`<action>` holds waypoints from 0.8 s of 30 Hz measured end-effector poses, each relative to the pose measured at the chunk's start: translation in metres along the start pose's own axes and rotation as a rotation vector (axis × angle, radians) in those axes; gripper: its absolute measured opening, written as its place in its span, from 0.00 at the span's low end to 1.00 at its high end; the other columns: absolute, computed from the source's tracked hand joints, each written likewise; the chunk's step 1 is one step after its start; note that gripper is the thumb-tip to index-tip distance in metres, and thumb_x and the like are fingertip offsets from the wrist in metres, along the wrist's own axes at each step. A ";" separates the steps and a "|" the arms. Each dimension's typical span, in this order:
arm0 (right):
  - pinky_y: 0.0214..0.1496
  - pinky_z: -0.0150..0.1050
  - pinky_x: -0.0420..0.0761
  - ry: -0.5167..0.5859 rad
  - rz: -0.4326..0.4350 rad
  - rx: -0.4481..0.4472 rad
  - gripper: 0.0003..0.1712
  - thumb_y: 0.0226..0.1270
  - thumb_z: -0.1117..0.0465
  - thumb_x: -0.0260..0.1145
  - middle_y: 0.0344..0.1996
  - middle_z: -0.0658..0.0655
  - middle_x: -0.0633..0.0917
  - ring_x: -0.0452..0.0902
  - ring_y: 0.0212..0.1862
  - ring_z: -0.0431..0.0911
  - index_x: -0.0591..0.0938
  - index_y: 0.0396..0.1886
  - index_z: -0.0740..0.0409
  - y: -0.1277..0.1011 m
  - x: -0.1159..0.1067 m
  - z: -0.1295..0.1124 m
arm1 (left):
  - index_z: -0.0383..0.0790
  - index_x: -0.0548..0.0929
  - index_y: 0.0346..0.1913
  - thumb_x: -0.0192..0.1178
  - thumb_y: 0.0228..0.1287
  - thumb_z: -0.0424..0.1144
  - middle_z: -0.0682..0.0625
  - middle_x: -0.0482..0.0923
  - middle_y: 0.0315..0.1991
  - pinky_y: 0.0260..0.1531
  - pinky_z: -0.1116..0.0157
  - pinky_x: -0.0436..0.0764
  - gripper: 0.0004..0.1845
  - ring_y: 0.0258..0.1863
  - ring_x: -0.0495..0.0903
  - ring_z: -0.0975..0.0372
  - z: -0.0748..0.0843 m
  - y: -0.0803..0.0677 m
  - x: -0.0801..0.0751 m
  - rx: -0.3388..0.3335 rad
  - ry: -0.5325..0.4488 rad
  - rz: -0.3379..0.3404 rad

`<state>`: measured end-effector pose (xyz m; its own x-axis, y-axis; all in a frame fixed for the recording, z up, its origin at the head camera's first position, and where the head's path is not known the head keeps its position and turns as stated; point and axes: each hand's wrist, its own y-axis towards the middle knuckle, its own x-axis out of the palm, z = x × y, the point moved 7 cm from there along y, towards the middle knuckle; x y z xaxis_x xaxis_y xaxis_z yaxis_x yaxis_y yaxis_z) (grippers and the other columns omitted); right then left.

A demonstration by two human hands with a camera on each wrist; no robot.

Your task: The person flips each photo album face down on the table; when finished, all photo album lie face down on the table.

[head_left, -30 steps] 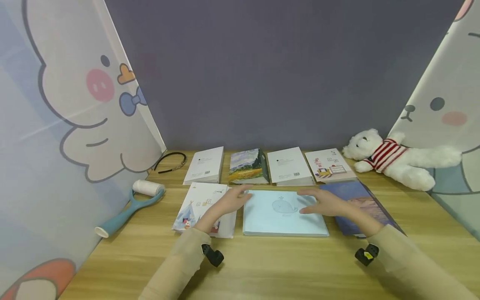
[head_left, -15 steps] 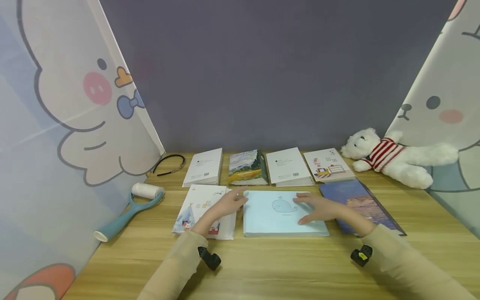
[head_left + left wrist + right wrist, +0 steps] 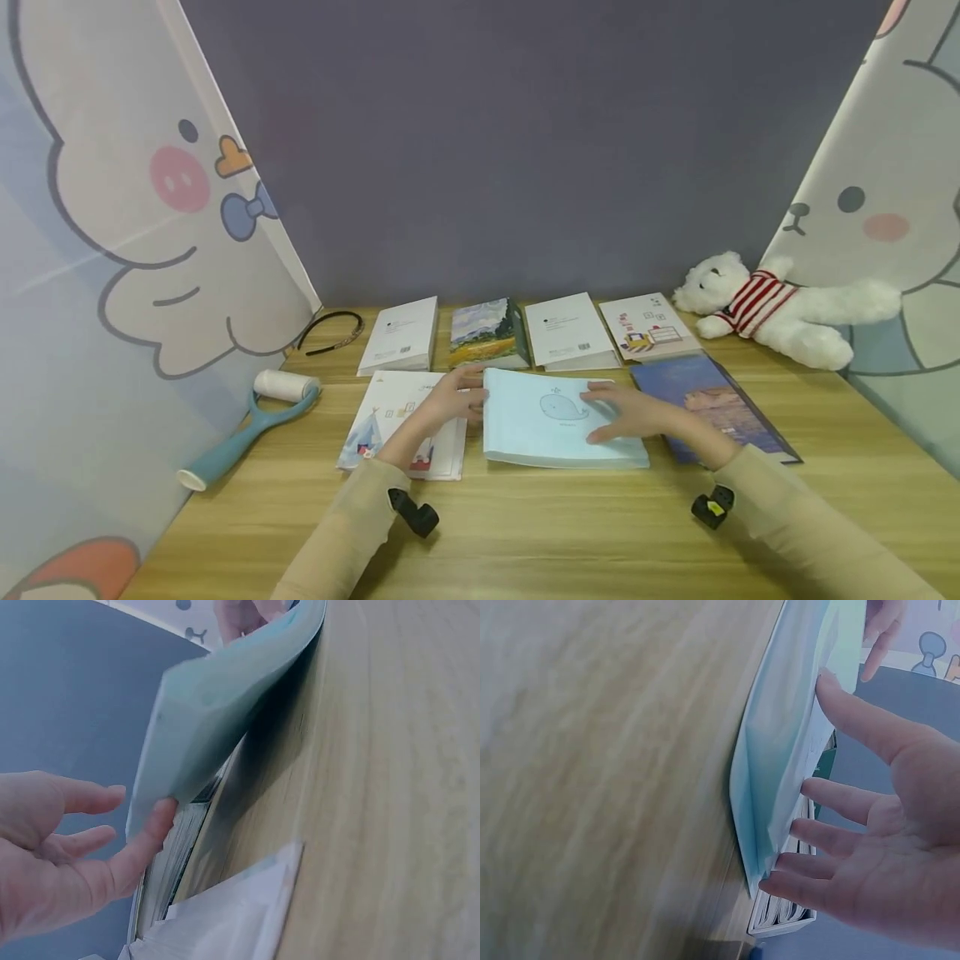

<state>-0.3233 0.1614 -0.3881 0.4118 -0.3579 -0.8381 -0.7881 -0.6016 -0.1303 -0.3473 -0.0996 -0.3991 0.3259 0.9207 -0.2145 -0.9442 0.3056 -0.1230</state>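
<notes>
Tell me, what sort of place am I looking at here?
Probably a staged tabletop booth rather than an ordinary room: the wood-grain table has a plain dark backdrop behind it and cartoon-printed panels at both sides.

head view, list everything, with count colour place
Rectangular whale-print booklet: 1, light blue, between hands
Rectangular tent-print book: 1, white, front left
Painted-cover book: 1, blue-purple, front right
Plain-covered books: 2, white, back row
Landscape-print book: 1, green-yellow, between those
Room-print book: 1, white, back right
Headband: 1, black, back left
Lint roller: 1, blue-white, left
Plush bear: 1, white, red-striped, far right
Wood-grain table: 1, brown, below
Backdrop: 1, grey, behind
Cartoon-print panels: 2, pale, sides
Wrist devices: 2, black, cuffs
Sleeves: 2, beige, forearms
Left hand: 1, at booklet's left
Right hand: 1, booklet's right
</notes>
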 end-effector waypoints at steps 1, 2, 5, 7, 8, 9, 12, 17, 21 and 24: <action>0.63 0.69 0.58 0.007 0.000 -0.001 0.46 0.55 0.44 0.70 0.69 0.73 0.57 0.50 0.68 0.72 0.67 0.66 0.66 0.000 0.001 -0.001 | 0.39 0.60 0.70 0.55 0.67 0.33 0.30 0.65 0.63 0.40 0.58 0.84 0.30 0.44 0.82 0.50 -0.001 0.000 0.000 0.002 -0.006 -0.003; 0.62 0.69 0.58 0.008 0.000 -0.008 0.45 0.55 0.45 0.70 0.69 0.73 0.57 0.50 0.67 0.72 0.67 0.66 0.66 0.001 0.001 -0.002 | 0.38 0.59 0.70 0.55 0.68 0.34 0.30 0.66 0.62 0.40 0.58 0.84 0.30 0.43 0.82 0.52 -0.001 0.000 0.000 0.007 -0.007 -0.008; 0.63 0.69 0.58 0.025 0.002 -0.020 0.45 0.55 0.45 0.70 0.69 0.72 0.57 0.50 0.68 0.72 0.67 0.66 0.66 0.002 0.004 -0.004 | 0.37 0.58 0.71 0.53 0.69 0.35 0.30 0.67 0.61 0.40 0.58 0.84 0.30 0.39 0.82 0.56 -0.003 -0.001 0.000 0.009 -0.012 -0.015; 0.63 0.68 0.59 0.025 0.006 -0.035 0.45 0.56 0.44 0.69 0.70 0.71 0.57 0.50 0.68 0.71 0.67 0.66 0.65 0.004 0.006 -0.006 | 0.38 0.57 0.71 0.52 0.70 0.36 0.31 0.67 0.61 0.40 0.58 0.84 0.29 0.38 0.82 0.57 -0.004 -0.001 0.000 0.010 -0.019 -0.022; 0.63 0.68 0.59 0.028 0.009 -0.041 0.45 0.56 0.44 0.69 0.70 0.70 0.57 0.50 0.69 0.70 0.67 0.66 0.65 0.004 0.007 -0.008 | 0.38 0.57 0.71 0.51 0.70 0.36 0.31 0.67 0.62 0.41 0.58 0.84 0.29 0.39 0.82 0.57 -0.004 -0.001 0.001 0.011 -0.026 -0.024; 0.63 0.67 0.60 0.027 0.014 -0.046 0.44 0.56 0.44 0.69 0.70 0.69 0.57 0.51 0.69 0.69 0.67 0.66 0.64 0.005 0.008 -0.009 | 0.38 0.57 0.72 0.51 0.70 0.36 0.31 0.67 0.62 0.41 0.58 0.84 0.29 0.40 0.82 0.55 -0.004 -0.001 0.000 0.012 -0.034 -0.023; 0.63 0.66 0.62 0.017 0.036 -0.069 0.44 0.56 0.44 0.69 0.70 0.68 0.58 0.52 0.69 0.68 0.68 0.66 0.65 0.010 0.010 -0.017 | 0.37 0.57 0.72 0.50 0.71 0.37 0.32 0.65 0.63 0.42 0.57 0.84 0.29 0.48 0.79 0.50 -0.002 0.000 0.001 0.017 -0.054 -0.025; 0.62 0.63 0.65 -0.021 0.097 -0.124 0.42 0.55 0.45 0.70 0.66 0.68 0.65 0.59 0.66 0.67 0.71 0.63 0.66 0.018 0.014 -0.037 | 0.36 0.58 0.71 0.50 0.71 0.36 0.32 0.64 0.63 0.42 0.56 0.84 0.29 0.56 0.73 0.43 -0.003 0.001 0.001 0.009 -0.088 -0.031; 0.60 0.57 0.71 -0.054 0.136 -0.214 0.35 0.57 0.49 0.70 0.60 0.65 0.72 0.67 0.62 0.62 0.75 0.59 0.66 0.024 0.019 -0.058 | 0.36 0.58 0.71 0.50 0.71 0.36 0.32 0.63 0.64 0.42 0.56 0.84 0.28 0.57 0.72 0.43 -0.004 0.002 0.002 0.007 -0.096 -0.040; 0.59 0.53 0.73 -0.065 0.151 -0.279 0.31 0.59 0.52 0.69 0.59 0.63 0.74 0.70 0.60 0.59 0.77 0.57 0.66 0.027 0.020 -0.074 | 0.36 0.58 0.71 0.51 0.71 0.36 0.32 0.64 0.64 0.42 0.56 0.84 0.29 0.56 0.73 0.43 -0.002 0.004 0.003 0.013 -0.090 -0.038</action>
<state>-0.3028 0.0849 -0.3693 0.2626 -0.4168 -0.8702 -0.6787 -0.7208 0.1405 -0.3501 -0.0963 -0.4019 0.3561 0.9264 -0.1224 -0.9321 0.3429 -0.1168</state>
